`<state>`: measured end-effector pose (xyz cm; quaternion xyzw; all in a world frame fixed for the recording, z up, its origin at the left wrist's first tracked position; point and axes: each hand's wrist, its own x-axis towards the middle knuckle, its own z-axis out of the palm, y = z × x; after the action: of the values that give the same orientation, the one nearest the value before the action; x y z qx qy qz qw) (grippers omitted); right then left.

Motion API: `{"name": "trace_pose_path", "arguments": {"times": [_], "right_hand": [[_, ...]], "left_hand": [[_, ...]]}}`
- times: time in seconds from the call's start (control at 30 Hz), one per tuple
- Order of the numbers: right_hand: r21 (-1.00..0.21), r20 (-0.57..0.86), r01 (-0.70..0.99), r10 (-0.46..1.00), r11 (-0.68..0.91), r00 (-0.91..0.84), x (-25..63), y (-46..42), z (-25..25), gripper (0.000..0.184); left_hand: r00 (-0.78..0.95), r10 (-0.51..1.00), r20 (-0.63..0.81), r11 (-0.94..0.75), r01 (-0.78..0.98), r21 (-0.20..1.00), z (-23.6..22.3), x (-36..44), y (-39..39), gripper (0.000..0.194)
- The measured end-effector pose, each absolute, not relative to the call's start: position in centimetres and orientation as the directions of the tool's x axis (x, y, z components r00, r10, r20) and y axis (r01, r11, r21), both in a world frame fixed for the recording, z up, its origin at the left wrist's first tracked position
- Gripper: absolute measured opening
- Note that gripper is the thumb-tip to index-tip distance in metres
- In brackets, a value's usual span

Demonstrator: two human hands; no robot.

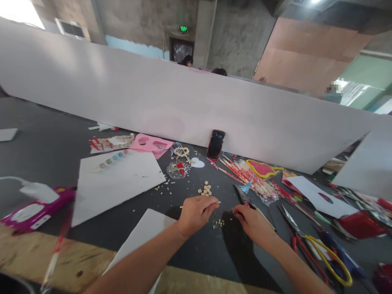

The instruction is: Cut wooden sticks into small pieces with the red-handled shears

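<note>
My left hand (196,214) is closed in a pinch on a thin wooden stick (216,201) that pokes out to both sides of the fingers. My right hand (252,222) rests on the dark table (55,147) with its fingers curled down, near a small heap of pale wooden bits (219,223); what it holds is hidden. Another little pile of wooden bits (206,189) lies just beyond my left hand.
A white sheet (119,183) with a strip of paint pots (112,160), a pink cut-out (151,145), a phone (216,143) leaning on the white partition (153,98), a bag of sticks (254,179), scissors (312,249) and a pink glue gun (36,208) surround me.
</note>
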<state>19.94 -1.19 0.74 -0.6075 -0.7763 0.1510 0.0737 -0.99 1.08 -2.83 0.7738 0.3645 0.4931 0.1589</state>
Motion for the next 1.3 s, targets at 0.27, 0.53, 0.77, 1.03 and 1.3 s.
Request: {"name": "trace_pose_path", "arguments": {"times": [0.27, 0.53, 0.77, 1.03, 1.3], "right_hand": [[-0.270, -0.051, 0.935, 0.967, 0.229, -0.251, 19.4, -2.2, -0.3, 0.017], [-0.316, -0.014, 0.898, 0.945, 0.306, -0.327, 19.1, -1.9, 0.3, 0.020], [-0.299, 0.097, 0.932, 0.978, 0.207, -0.186, 22.2, -1.6, 2.5, 0.027], [-0.221, 0.329, 0.964, 0.942, 0.147, -0.068, 23.9, -0.4, 0.9, 0.028], [-0.060, 0.292, 0.996, 0.956, 0.058, -0.038, 24.7, -0.9, -1.1, 0.022]], "left_hand": [[0.294, 0.720, 0.628, -0.690, 0.395, 0.607, -2.8, -0.9, 0.9, 0.018], [0.306, 0.724, 0.618, -0.686, 0.409, 0.601, -2.5, -0.9, 0.7, 0.016], [0.330, 0.716, 0.616, -0.695, 0.420, 0.583, -2.7, -0.9, 0.6, 0.018], [0.337, 0.705, 0.624, -0.706, 0.417, 0.572, -2.6, -0.8, 0.4, 0.013], [0.359, 0.708, 0.608, -0.705, 0.407, 0.581, -2.6, -0.8, 0.5, 0.012]]}}
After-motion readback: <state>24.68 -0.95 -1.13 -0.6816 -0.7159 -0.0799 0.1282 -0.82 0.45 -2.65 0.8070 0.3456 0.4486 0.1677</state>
